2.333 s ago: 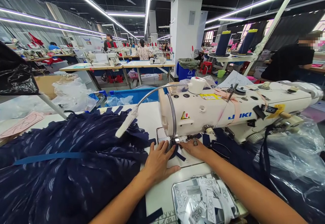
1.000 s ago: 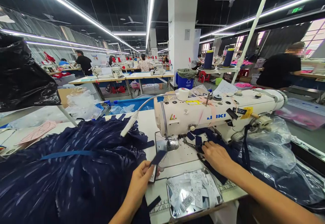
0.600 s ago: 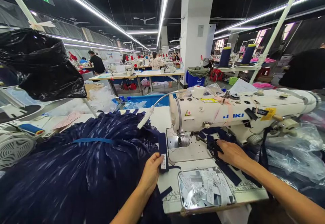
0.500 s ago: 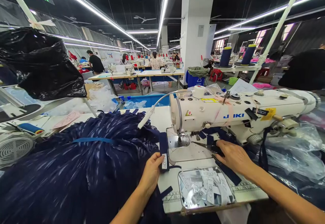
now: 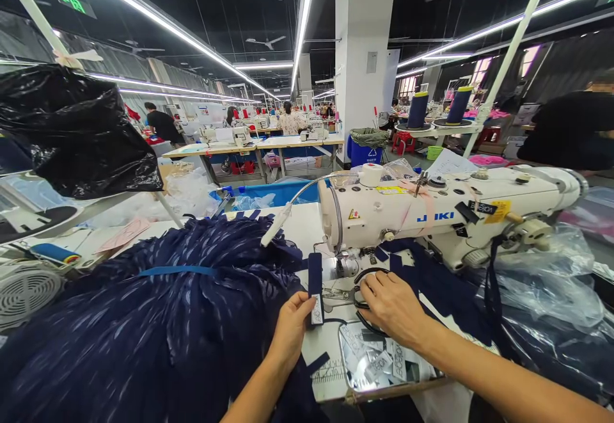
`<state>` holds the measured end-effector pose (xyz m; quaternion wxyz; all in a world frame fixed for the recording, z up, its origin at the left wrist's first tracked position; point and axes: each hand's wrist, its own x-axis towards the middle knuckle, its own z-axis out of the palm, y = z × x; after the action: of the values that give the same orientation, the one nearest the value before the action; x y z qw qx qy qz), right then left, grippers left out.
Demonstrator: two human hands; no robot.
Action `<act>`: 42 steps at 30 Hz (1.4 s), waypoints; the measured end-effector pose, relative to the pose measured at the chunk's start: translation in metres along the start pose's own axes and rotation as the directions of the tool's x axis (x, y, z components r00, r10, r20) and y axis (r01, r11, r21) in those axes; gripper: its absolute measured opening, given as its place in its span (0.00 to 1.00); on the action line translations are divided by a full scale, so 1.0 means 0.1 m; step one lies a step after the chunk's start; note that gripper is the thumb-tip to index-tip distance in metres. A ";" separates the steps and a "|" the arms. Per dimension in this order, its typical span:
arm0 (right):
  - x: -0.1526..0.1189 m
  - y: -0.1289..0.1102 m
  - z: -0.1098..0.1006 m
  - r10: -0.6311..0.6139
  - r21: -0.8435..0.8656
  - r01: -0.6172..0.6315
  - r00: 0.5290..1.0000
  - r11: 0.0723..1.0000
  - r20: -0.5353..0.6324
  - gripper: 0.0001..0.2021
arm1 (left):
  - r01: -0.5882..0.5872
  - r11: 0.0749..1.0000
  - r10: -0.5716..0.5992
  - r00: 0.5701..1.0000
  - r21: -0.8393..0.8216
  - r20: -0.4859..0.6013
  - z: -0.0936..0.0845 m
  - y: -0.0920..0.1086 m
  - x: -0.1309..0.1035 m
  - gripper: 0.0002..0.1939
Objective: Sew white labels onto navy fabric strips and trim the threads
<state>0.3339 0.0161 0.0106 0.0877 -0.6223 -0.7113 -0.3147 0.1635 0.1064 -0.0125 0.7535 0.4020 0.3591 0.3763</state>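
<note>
Navy strip (image 5: 315, 276), white label (image 5: 315, 310) at lower end: frame centre, pinched by left hand (image 5: 290, 325). Scissors (image 5: 339, 295): just right of strip, gripped by right hand (image 5: 396, 306). Metal tray (image 5: 355, 370): lower centre.

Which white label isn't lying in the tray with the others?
The white label on the dark blue strip held in the left hand; the other white labels lie in the shiny tray.

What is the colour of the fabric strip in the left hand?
The fabric strip is dark navy blue; the head view shows it best.
</note>
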 end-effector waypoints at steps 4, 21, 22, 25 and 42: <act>-0.09 0.04 -0.02 -0.073 -0.009 0.073 0.997 0.997 0.013 0.09 | -0.032 0.998 0.031 0.999 0.050 0.029 -0.03 -0.04 -0.01 0.16; -0.39 0.02 -0.38 0.062 0.591 -0.365 0.881 0.719 0.469 0.05 | -0.803 -0.102 0.906 0.168 0.588 0.388 -0.31 0.01 -0.32 0.13; -0.39 -0.03 -0.40 0.053 0.605 -0.365 0.881 0.707 0.469 0.05 | -0.798 -0.081 0.915 0.178 0.597 0.361 -0.32 -0.01 -0.33 0.13; -0.37 -0.17 -0.44 0.037 0.625 -0.389 0.866 0.677 0.499 0.02 | -0.789 -0.023 0.934 0.203 0.614 0.295 -0.34 -0.05 -0.35 0.11; -0.31 -0.44 -0.32 0.082 0.592 -0.393 0.872 0.704 0.482 0.13 | -0.797 0.008 0.966 0.164 0.604 0.202 -0.33 -0.11 -0.38 0.12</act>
<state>0.2908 -0.0288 0.0045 0.1923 -0.6887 -0.6887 0.1201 0.1217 0.0803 -0.0269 0.1137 0.6896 0.2155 0.6820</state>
